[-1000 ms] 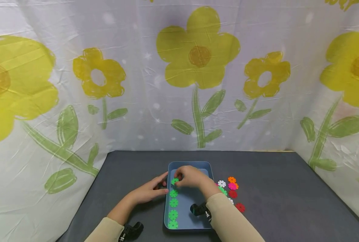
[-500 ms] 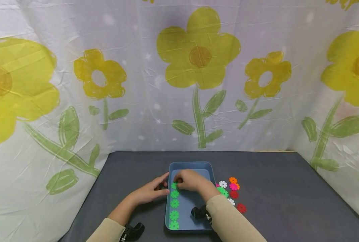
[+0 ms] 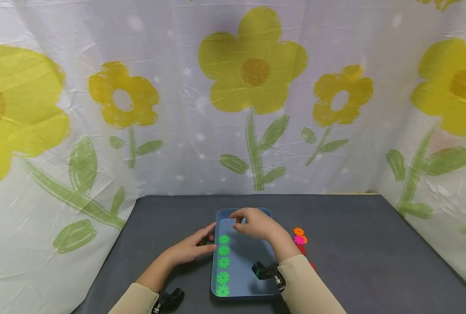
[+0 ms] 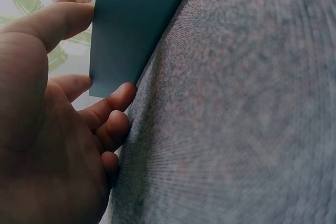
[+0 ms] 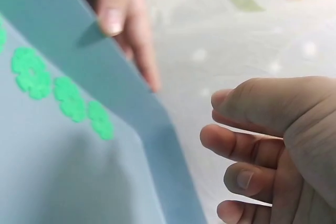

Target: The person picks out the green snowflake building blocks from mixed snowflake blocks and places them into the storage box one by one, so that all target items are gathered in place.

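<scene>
Hovering above the far part of the blue tray [image 3: 252, 270], the right hand [image 3: 252, 222] has its fingers loosely bent; in the right wrist view a thin gap shows between thumb and forefinger, the grip pinching nothing. The left hand [image 3: 191, 248] is spread beside the tray, thumb and forefinger touching its left wall; in the left wrist view its other fingers bend near the dark cloth [image 4: 241, 103], though how firmly they press I cannot tell. Inside the tray, 5 green flower pieces [image 3: 223, 262] lie in a column along the left side. The right wrist view is soft, showing 3 of them whole and only a sliver of 1 more at the left edge. The right forearm and its beige sleeve [image 3: 311, 290] hide much of the tray's right edge. Just past the arm, orange pieces [image 3: 298, 231] and a pink piece [image 3: 299, 240] overlap, while the red pieces [image 3: 313, 265] are partly covered by the arm, so their count is hard to make out. Behind, a white curtain [image 3: 178, 131] printed with yellow flowers is cut off at the picture's edges.
</scene>
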The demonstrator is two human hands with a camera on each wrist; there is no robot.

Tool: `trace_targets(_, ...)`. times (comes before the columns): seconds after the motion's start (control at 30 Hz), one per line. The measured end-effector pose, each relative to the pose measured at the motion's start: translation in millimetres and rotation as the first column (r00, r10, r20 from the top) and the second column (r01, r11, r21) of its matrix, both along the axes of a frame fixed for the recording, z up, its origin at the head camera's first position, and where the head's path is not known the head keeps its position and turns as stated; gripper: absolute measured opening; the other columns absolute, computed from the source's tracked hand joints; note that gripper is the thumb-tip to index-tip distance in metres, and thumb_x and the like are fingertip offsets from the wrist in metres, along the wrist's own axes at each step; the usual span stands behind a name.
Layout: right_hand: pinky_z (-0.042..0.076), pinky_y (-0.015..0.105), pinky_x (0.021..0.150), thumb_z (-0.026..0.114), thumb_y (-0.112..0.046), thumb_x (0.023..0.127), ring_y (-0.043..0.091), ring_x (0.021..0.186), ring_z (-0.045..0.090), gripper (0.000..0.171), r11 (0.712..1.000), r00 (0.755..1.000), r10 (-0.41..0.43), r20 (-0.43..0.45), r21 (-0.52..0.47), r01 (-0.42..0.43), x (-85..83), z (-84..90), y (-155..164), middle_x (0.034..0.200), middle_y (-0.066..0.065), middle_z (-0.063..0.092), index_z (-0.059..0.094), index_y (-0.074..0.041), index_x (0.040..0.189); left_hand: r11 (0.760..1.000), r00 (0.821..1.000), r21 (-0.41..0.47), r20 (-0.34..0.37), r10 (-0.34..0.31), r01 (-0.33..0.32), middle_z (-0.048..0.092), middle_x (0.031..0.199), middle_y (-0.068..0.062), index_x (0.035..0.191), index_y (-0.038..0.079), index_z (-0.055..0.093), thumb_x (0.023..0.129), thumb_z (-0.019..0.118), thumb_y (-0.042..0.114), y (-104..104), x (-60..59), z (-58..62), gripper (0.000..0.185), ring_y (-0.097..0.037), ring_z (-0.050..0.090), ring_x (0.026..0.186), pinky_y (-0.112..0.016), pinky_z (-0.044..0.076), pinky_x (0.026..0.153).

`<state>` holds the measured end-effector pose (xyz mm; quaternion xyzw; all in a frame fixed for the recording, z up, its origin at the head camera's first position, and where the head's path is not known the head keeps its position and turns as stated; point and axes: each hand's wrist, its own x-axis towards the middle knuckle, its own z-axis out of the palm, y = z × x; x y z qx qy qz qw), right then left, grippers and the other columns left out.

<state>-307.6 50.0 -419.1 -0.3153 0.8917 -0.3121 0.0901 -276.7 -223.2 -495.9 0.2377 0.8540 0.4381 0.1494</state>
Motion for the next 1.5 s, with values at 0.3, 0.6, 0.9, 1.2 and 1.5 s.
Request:
trace_targets(0.3,0.045,0.035,0.062,0.064,-0.023,0.104,0.016,0.067,0.052,0.031,0.99,0.996,-0.087,-0.005,-0.109,0.086,19.1,13.5,35,0.103,-0.006,0.062,0.068,-0.016,0.134,1.0,1.0,-0.005,-0.011,0.021,-0.021,0.05,0.125,-0.011,0.165,0.008,0.018,0.106,0.061,0.032,1,0.0,3.5,0.078,-0.022,0.048,0.079,-0.036,0.043,0.069)
trace_targets(0.6,0.046,0.036,0.058,0.065,-0.023,0.104,0.019,0.066,0.052,0.031,0.96,0.981,-0.175,0.089,-0.206,0.19,25.0,3.1,69,0.107,-0.001,0.062,0.068,-0.017,0.134,1.0,1.0,0.011,0.007,0.018,-0.018,0.049,0.127,-0.012,0.165,0.008,0.018,0.106,0.06,0.029,1,-0.5,3.9,0.075,-0.023,0.046,0.086,-0.037,0.04,0.071)
trace_targets(0.9,0.045,0.036,0.064,0.066,-0.011,0.1,0.021,0.075,0.053,0.032,0.924,0.951,-0.276,0.138,-0.233,0.302,15.7,-17.6,107,0.096,0.004,0.06,0.067,-0.005,0.132,1.0,1.0,-0.007,-0.007,0.022,-0.022,0.049,0.125,-0.011,0.166,0.009,0.017,0.106,0.061,0.033,0,-2.6,2.5,0.078,-0.022,0.047,0.086,-0.037,0.041,0.073)
trace_targets(1.2,0.046,0.035,0.063,0.082,-0.001,0.082,0.019,0.068,0.05,0.029,0.948,0.926,-0.269,0.265,-0.098,0.304,23.4,-41.2,130,0.08,0.007,0.055,0.065,0.003,0.105,1.0,0.999,0.02,0.036,0.0,-0.001,0.048,0.126,-0.012,0.166,0.009,0.015,0.106,0.06,0.031,1,-0.8,-4.1,0.078,-0.022,0.048,0.083,-0.036,0.044,0.07)
trace_targets(1.5,0.051,0.036,0.062,0.087,-0.003,0.073,0.021,0.069,0.058,0.03,0.916,0.885,-0.395,0.248,0.025,0.401,21.7,-49.4,127,0.08,0.007,0.06,0.065,-0.006,0.092,1.0,1.0,0.021,0.005,0.017,-0.017,0.05,0.127,-0.012,0.165,0.007,0.019,0.105,0.062,0.03,1,0.0,2.6,0.077,-0.024,0.047,0.095,-0.039,0.039,0.078)
